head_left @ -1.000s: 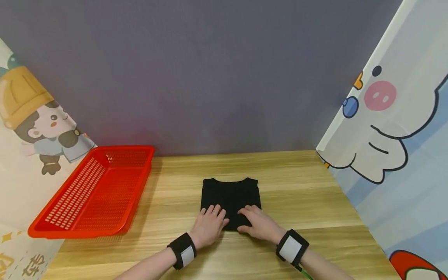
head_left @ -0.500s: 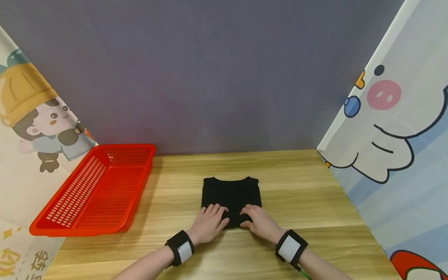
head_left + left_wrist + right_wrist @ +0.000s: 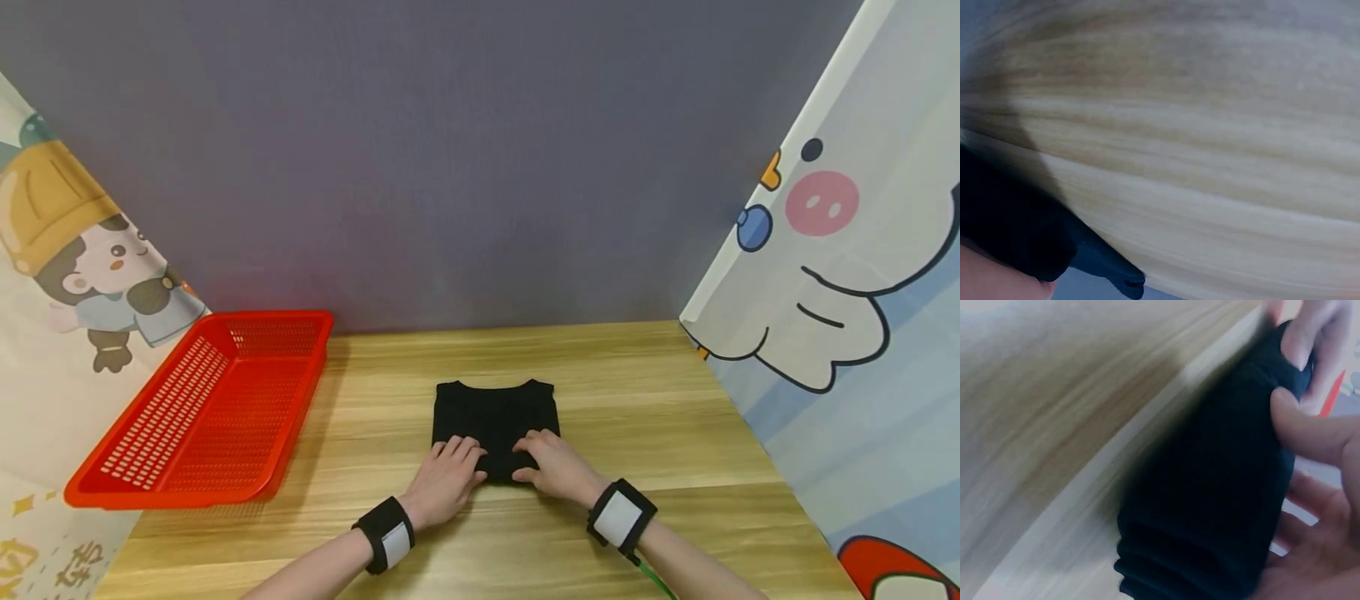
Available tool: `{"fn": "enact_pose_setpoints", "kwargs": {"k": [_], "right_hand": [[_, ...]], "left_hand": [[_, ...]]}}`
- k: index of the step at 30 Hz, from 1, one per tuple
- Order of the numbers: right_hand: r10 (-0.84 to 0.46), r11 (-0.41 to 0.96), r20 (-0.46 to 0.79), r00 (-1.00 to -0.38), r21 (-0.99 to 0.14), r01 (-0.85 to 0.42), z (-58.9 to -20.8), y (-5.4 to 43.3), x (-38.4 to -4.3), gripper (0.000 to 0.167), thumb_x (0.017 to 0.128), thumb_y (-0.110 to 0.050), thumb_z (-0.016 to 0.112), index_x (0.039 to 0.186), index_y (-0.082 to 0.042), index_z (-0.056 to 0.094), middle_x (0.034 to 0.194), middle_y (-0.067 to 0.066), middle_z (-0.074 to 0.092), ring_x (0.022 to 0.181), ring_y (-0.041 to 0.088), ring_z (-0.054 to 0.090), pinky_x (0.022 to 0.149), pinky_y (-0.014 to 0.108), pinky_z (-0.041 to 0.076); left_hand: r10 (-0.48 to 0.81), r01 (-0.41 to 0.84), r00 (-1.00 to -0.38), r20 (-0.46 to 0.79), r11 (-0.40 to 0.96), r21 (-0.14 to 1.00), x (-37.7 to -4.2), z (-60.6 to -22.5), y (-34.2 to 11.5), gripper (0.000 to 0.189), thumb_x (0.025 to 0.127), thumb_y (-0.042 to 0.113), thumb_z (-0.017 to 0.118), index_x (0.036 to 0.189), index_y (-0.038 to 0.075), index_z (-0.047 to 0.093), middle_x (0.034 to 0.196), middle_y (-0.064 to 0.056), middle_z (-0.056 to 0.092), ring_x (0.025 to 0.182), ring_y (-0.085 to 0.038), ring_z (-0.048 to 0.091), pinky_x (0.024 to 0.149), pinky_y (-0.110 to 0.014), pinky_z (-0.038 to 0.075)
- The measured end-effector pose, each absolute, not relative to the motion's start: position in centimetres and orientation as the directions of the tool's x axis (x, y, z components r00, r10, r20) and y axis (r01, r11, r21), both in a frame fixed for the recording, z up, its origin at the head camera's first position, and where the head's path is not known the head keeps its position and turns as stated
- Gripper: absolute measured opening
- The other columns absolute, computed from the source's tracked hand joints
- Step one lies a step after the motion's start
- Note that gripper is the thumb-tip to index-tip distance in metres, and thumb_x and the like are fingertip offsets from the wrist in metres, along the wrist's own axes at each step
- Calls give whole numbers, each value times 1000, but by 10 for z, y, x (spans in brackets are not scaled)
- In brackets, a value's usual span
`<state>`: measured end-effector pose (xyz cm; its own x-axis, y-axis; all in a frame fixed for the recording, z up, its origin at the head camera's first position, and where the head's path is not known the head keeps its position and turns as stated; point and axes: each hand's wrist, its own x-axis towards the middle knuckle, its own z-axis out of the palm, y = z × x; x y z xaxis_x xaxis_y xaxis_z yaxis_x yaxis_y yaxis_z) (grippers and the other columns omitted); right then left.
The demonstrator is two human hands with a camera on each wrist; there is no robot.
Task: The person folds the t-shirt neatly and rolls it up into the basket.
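A folded black shirt (image 3: 497, 410) lies mid-table, its curved neckline on the far side. At its near left corner my left hand (image 3: 444, 479) grips the cloth, fingers over the top and thumb at the near edge. My right hand (image 3: 557, 468) holds the near right part the same way. Up close in the right wrist view, the shirt (image 3: 1204, 469) shows stacked layers at one end, with the right thumb (image 3: 1310, 431) in front and fingers behind. Some of the black cloth (image 3: 1016, 219) and a bit of the left hand (image 3: 997, 278) appear in the left wrist view.
A red plastic basket (image 3: 281, 433) with perforated sides stands at the left of the wooden table (image 3: 637, 400). Behind the table rises a grey panel (image 3: 480, 167). Cartoon-printed sheets border both sides, including the right one (image 3: 885, 333).
The shirt's near edge has shifted slightly away from the person, and the hands have curled in closer around it. The basket stays where it was.
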<state>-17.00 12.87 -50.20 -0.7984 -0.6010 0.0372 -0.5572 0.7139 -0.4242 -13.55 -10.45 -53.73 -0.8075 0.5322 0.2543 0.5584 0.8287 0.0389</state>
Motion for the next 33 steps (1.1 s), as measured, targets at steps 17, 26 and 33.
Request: {"fn": "enact_pose_setpoints", "kwargs": {"k": [17,26,33], "right_hand": [[-628,678,71,-775,-438,-590,-509,129,-180,26,91,-16,73,109,2,73,95,9,63,89,25,60,83,43,52],[-634,686,-99,-767,-529,-499,-502,129,-195,33,96,-21,68,117,3,68,112,16,65,108,34,63,95,49,51],[-584,751,-55,-810,-415,-514,-502,125,-188,50,86,-32,80,124,-4,63,118,12,61,111,32,57,97,52,49]], "left_hand": [[497,509,-838,225,861,-6,-143,-539,-101,37,106,42,46,128,17,60,120,1,62,115,-19,54,95,-40,46],[495,502,-797,346,862,-76,-144,-540,-100,34,100,41,58,116,11,63,110,-2,61,100,-19,55,84,-35,49],[442,470,-872,211,876,107,-156,-535,-99,27,106,36,48,111,13,61,104,0,60,96,-19,52,81,-34,44]]}}
